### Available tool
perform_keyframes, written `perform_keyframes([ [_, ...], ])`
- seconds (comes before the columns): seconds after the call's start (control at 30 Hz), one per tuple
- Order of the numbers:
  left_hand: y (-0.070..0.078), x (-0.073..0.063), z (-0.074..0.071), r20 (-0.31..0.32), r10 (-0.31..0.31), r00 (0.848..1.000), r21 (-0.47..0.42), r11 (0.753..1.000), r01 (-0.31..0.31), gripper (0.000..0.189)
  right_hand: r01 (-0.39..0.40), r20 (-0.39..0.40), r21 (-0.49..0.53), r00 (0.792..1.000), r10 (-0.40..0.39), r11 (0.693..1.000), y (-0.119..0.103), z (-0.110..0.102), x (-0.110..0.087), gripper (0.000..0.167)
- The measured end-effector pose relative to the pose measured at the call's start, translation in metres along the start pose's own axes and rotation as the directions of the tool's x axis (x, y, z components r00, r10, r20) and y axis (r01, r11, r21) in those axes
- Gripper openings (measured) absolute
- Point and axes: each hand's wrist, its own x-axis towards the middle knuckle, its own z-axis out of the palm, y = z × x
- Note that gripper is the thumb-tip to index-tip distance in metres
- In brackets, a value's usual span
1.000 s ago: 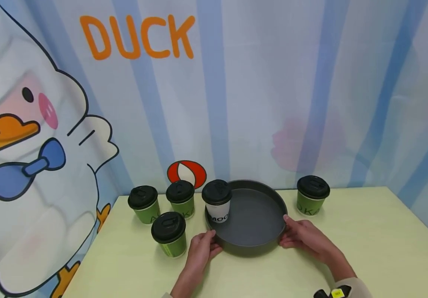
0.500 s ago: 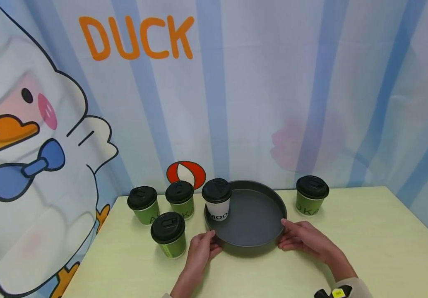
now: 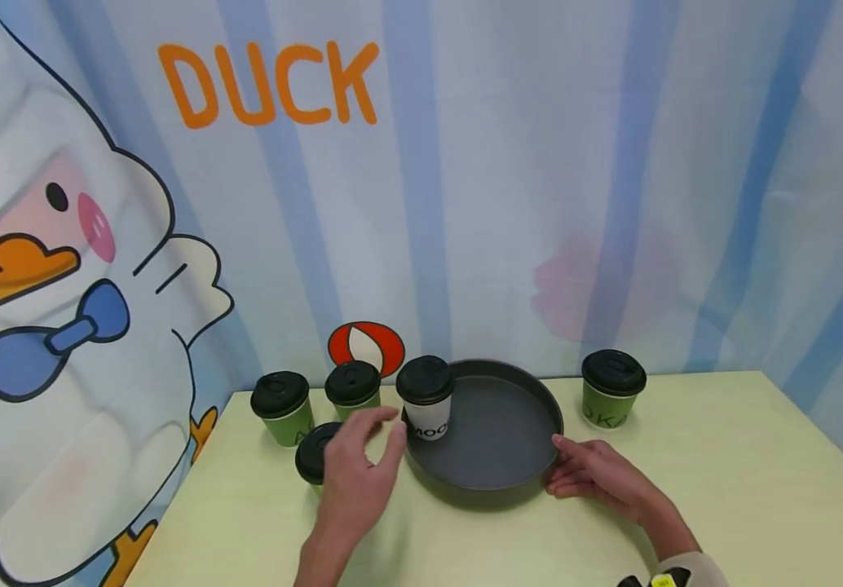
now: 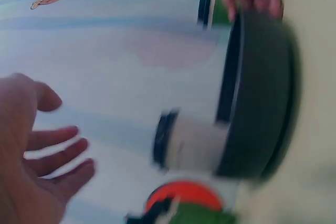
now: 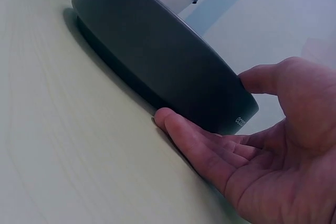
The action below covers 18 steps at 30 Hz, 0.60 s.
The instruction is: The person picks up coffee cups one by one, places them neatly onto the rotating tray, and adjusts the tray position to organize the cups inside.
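Note:
A round dark grey cake pan is in the middle of the table in the head view. Inside its left part stands a white paper cup with a black lid. My right hand grips the pan's right front edge, its thumb at the rim and fingers at the lower side, as the right wrist view shows. Raised in front of the pan's left side, my left hand holds nothing, thumb and fingers apart. It partly hides the nearest green cup. In the left wrist view its fingers are spread, away from the white cup.
Two more green cups with black lids, one at the far left and one beside it, stand left of the pan. Another green cup stands behind my right hand. A printed cloth hangs behind the table.
My left hand has let go of the pan's left front edge and moved up and left, now in front of the nearest green cup. My right hand stays on the pan.

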Motion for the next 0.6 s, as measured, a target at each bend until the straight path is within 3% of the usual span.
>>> perform_keyframes([
  [0.07,-0.003,0.005,-0.016,-0.114,0.122,0.986,0.153,0.983,-0.104,0.028,0.000,-0.003,0.000,1.000,0.000,1.000,0.000,0.001,0.000,0.058],
  [0.13,-0.012,0.009,-0.029,-0.137,0.128,0.982,0.315,0.946,-0.079,0.044,-0.003,-0.012,-0.008,1.000,0.003,1.000,0.000,0.001,0.000,0.059],
  [0.2,-0.024,0.011,-0.040,-0.068,0.015,0.998,0.403,0.915,0.014,0.066,-0.006,-0.023,-0.015,1.000,0.006,1.000,0.000,0.001,0.000,0.059],
  [0.23,-0.030,0.012,-0.044,-0.011,-0.064,0.998,0.445,0.894,0.062,0.078,-0.006,-0.025,-0.019,1.000,0.006,1.000,0.000,0.001,0.000,0.059],
  [0.27,-0.035,0.013,-0.048,0.051,-0.143,0.988,0.476,0.874,0.101,0.089,-0.005,-0.027,-0.021,1.000,0.005,1.000,0.000,0.001,0.000,0.059],
  [0.37,-0.049,0.014,-0.052,0.214,-0.317,0.924,0.493,0.852,0.178,0.110,-0.004,-0.026,-0.022,1.000,0.003,1.000,0.001,0.001,0.000,0.058],
  [0.43,-0.056,0.016,-0.052,0.265,-0.361,0.894,0.477,0.855,0.204,0.114,-0.003,-0.023,-0.020,1.000,0.003,1.000,0.001,0.001,0.000,0.058],
  [0.47,-0.059,0.016,-0.052,0.275,-0.370,0.887,0.463,0.860,0.215,0.113,-0.003,-0.023,-0.020,1.000,0.002,1.000,0.001,0.002,0.001,0.058],
  [0.53,-0.063,0.016,-0.051,0.274,-0.369,0.888,0.450,0.865,0.221,0.110,-0.001,-0.025,-0.020,1.000,0.001,1.000,0.001,0.002,0.001,0.058],
  [0.6,-0.065,0.017,-0.049,0.255,-0.355,0.899,0.441,0.870,0.218,0.105,0.000,-0.029,-0.018,1.000,-0.001,1.000,0.001,0.002,0.002,0.058],
])
